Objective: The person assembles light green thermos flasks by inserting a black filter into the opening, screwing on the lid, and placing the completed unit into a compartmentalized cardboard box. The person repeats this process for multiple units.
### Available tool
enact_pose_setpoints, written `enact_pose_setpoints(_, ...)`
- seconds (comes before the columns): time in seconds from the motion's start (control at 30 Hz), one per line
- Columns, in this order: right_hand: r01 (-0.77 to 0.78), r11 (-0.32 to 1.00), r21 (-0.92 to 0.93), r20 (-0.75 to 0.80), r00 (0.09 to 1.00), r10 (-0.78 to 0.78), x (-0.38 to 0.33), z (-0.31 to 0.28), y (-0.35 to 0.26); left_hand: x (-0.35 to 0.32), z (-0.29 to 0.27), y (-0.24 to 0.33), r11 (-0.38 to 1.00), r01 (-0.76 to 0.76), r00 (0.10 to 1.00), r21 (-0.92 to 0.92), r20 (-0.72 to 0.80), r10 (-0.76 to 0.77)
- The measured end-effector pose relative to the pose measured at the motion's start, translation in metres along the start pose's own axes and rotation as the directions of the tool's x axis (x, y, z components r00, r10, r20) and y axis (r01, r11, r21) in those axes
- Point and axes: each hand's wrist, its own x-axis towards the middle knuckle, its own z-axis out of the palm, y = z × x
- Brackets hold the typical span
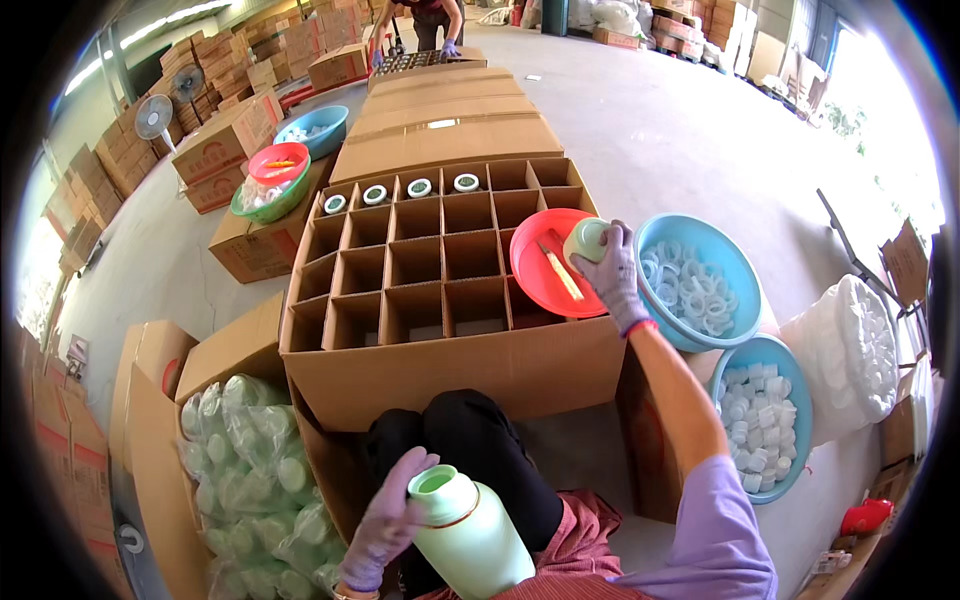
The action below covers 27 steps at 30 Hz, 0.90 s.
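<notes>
Left hand [385, 525] grips pale green bottle [470, 535] at neck, mouth open, resting on your lap. Right hand [610, 275] clasps green cap [585, 240] over red bowl [535, 270]. Keep bottle upright, seat cap square, avoid cross-threading. Divided carton [430, 260] sits ahead, four cells filled.

At twelve o'clock stretch flat cardboard sheets [445, 110]; at ten, a standing fan [154, 117] beside stacked cartons [100, 170]; at four, a white sack [850, 350] (possibly packed with caps).
</notes>
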Motion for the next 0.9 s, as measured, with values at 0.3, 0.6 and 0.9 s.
enact_pose_setpoints(0.3, 0.427, 0.752, -0.503, 0.501, 0.853, -0.149, -0.003, 0.045, -0.047, 0.003, 0.003, 0.025, 0.869, 0.444, 0.892, -0.219, 0.020, -0.451)
enact_pose_setpoints(0.6, 0.007, 0.999, -0.032, 0.334, 0.942, 0.004, 0.007, 0.011, -0.081, -0.029, -0.002, 0.030, 0.820, 0.440, 0.883, -0.367, 0.009, -0.470)
enact_pose_setpoints(0.9, -0.434, 0.580, 0.690, 0.683, 0.655, -0.323, -0.097, -0.136, -0.200, -0.031, -0.018, 0.139, 0.530, -0.344, 0.807, 0.775, -0.045, 0.589)
